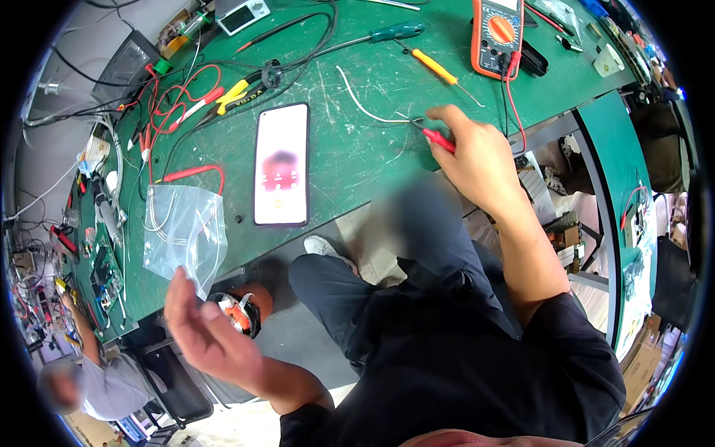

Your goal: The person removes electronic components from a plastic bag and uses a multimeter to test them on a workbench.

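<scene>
My right hand point(477, 156) is closed around a slim red-handled tool point(439, 140) whose dark tip points left; its exact kind is partly hidden by the fingers. At that tip lies the end of a thin white wire point(356, 101), curving up and left across the green bench. My left hand point(212, 335) is at the bench's front edge, thumb and index finger closed on the lower corner of a clear plastic bag point(195, 235). White wires show in the bag's left side. Between my hands a phone point(281, 167) with a lit screen lies face up.
An orange multimeter point(497, 37) with red and black leads stands far right. Nearby lie a yellow-handled screwdriver point(434, 67) and a green-handled one point(397, 31). Yellow-black pliers point(238, 93) and tangled red leads point(175, 97) are at left. Another person point(104, 384) works at lower left.
</scene>
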{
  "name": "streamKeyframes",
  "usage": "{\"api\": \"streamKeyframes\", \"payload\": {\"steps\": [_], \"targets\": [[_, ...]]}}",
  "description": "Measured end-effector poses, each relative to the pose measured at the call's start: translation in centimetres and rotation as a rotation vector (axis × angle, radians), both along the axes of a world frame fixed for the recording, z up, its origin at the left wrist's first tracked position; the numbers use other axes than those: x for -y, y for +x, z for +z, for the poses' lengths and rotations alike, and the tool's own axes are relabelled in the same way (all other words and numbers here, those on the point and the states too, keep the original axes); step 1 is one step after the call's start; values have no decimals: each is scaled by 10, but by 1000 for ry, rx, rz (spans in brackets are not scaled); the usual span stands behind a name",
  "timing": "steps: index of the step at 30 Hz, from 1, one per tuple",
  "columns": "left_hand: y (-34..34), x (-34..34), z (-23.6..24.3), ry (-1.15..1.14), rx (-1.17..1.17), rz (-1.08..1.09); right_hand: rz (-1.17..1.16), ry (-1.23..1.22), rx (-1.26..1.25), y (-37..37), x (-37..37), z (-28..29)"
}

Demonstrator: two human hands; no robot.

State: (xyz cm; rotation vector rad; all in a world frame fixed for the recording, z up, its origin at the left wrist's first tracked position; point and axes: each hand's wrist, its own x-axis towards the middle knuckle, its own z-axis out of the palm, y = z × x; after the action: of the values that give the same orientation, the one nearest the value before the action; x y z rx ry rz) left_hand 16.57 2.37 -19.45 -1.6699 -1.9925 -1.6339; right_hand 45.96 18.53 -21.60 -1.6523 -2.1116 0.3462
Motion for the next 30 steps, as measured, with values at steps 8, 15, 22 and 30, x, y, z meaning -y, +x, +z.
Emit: {"api": "streamKeyframes", "payload": {"steps": [8, 15, 22, 30], "targets": [[70, -64, -8, -301, -66, -435, 109, -92, 69, 1, -27, 1], [121, -113, -15, -125, -387, -544, 305, -258, -340, 21, -15, 34], [136, -132, -9, -26, -449, -580, 291, -369, -818, 42, -7, 46], [156, -128, 10, -338, 277, -579, 225, -380, -1108, 45, -14, 51]]}}
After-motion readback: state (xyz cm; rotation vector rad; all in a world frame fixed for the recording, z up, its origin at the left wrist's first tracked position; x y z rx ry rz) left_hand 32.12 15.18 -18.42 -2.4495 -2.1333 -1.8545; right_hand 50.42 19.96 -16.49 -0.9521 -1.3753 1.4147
